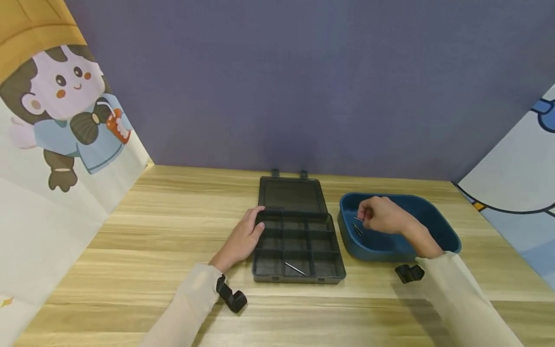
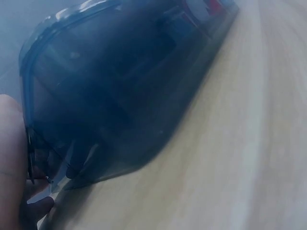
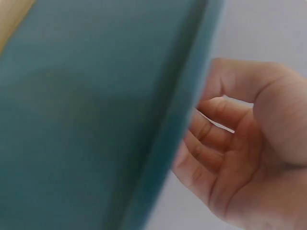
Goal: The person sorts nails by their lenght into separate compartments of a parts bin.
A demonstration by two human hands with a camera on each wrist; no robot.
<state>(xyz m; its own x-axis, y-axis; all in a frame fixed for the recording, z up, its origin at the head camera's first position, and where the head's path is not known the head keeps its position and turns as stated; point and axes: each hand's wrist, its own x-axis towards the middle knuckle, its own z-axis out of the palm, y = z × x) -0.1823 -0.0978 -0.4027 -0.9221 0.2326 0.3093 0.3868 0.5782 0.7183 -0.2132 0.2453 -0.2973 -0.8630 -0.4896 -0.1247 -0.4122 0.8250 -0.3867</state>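
Observation:
A dark translucent compartment box [image 1: 297, 278] lies with its lid [image 1: 292, 193] folded back. Its front middle compartment holds a thin metal rod [image 1: 296, 269]. My left hand [image 1: 240, 238] grips the box's left edge, thumb over the rim; the left wrist view shows fingertips [image 2: 41, 206] round a corner of the box [image 2: 100, 96]. Over the left part of a blue tub [image 1: 390, 254], my right hand [image 1: 383, 214] pinches a small thin metal piece [image 1: 359, 220] between thumb and forefinger. Dark slender pieces [image 1: 357, 230] lie on the tub floor below. The tub wall [image 3: 96, 120] partly hides the fingertips in the right wrist view.
Box and tub stand side by side on a wood-grain table [image 1: 151, 250]. Behind them rises a plain purple-grey panel [image 1: 295, 86]. Printed cartoon panels [image 1: 26, 212] flank the table on both sides. Black wrist cameras [image 1: 409, 273] jut out from both sleeves.

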